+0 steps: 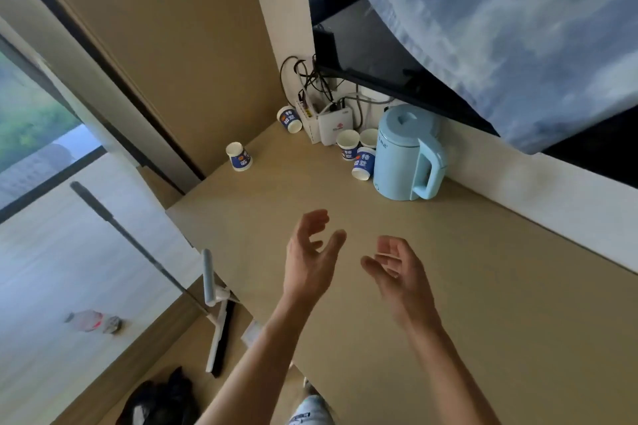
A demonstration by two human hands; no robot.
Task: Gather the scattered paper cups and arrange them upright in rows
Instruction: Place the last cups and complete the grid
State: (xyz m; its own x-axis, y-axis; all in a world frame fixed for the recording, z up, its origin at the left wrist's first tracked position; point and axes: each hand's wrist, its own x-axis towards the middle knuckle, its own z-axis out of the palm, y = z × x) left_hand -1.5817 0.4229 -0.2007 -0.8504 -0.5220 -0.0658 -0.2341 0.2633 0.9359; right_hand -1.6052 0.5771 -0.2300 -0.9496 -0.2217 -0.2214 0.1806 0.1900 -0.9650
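Five paper cups on a tan desk (448, 286), all white with blue printed bands, all at the far end and none yet in a row. Item one, far-left cup (239, 156): stands alone near the desk's left edge, mouth down, apparently inverted. Item two, corner cup (289, 119): tipped over, mouth toward the viewer, lodged against a white power strip (308, 124) in the far corner. Items three and four, upright pair (348, 143) and (368, 137): mouths up, touching or nearly so, just in front of a white router box (334, 126). Item five, tilted cup (363, 163): mouth angled down and nearward, leaning beside the pair and just left of a pale blue kettle (404, 155). The cluster sits crowded between router and kettle, which suggests little room for fingers there; the near desk is bare and would suit the rows. Left hand (310, 252): empty, fingers spread and curved, palm turned inward. Right hand (397, 269): empty, fingers loosely parted, palm facing the left. Both hover over mid-desk, well apart from every cup, in a posture that reads as readiness to reach. A squeegee mop (214, 304) leans off the desk's left side.
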